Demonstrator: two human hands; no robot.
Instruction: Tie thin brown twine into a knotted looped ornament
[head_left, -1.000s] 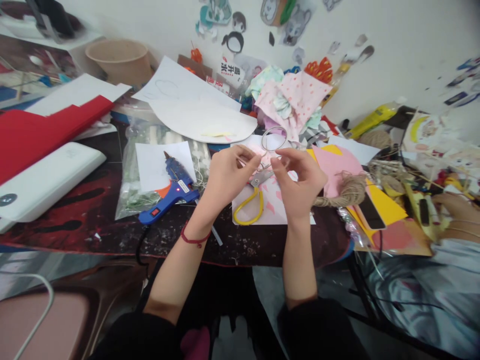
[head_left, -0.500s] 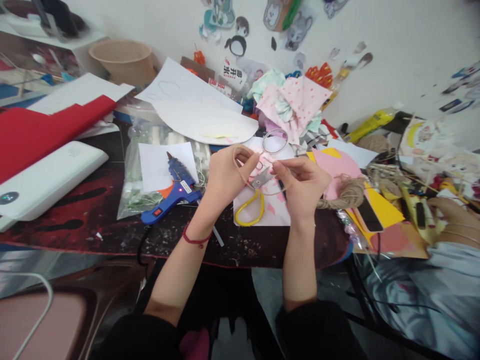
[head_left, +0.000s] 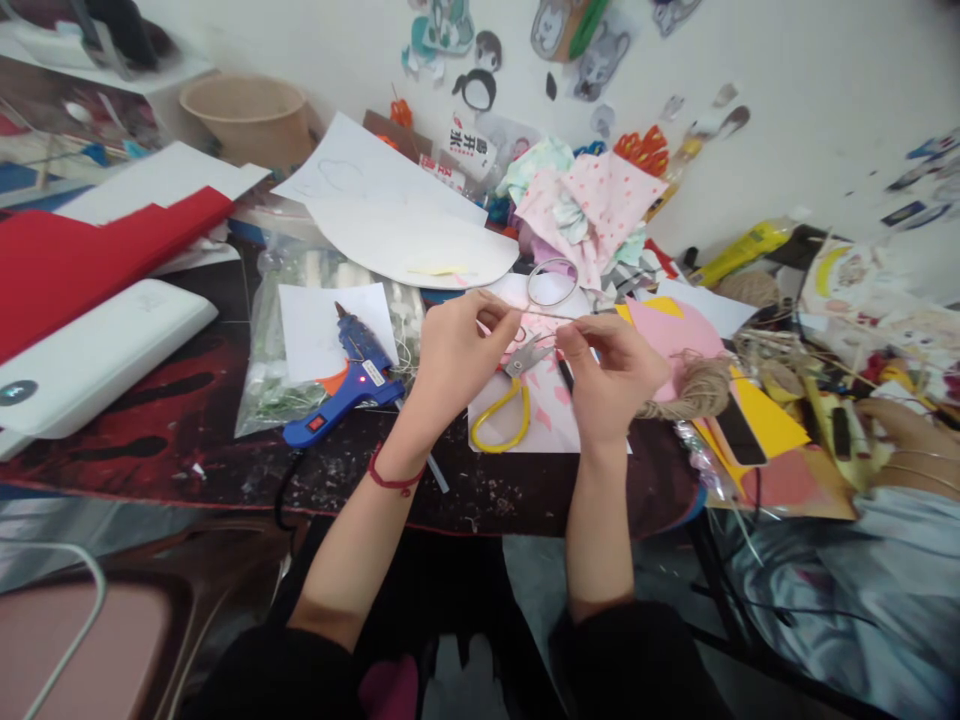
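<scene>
A thin piece of twine [head_left: 541, 315] is stretched between my two hands. My left hand [head_left: 469, 355] pinches one end between thumb and fingers; my right hand [head_left: 611, 370] pinches the other. Below the twine, scissors with yellow handles [head_left: 501, 420] lie on a white sheet [head_left: 551, 430] with pink paper scraps, blades pointing up and right. A metal ring [head_left: 553, 283] lies just beyond the hands. Left of my left hand, a blue glue gun [head_left: 337, 400] with a lit light rests partly on a small white paper [head_left: 296, 335].
A twine bundle [head_left: 701, 388], yellow paper [head_left: 780, 420] and a phone [head_left: 739, 432] lie to the right. Another person's hand [head_left: 911, 440] is at the far right. A white device [head_left: 112, 355] and red sheets [head_left: 112, 250] are at the left. Crumpled pink cloth [head_left: 592, 210] stands behind.
The twine, which hung in loops from my fingers, is now pulled nearly straight between them. My right hand has shifted slightly right.
</scene>
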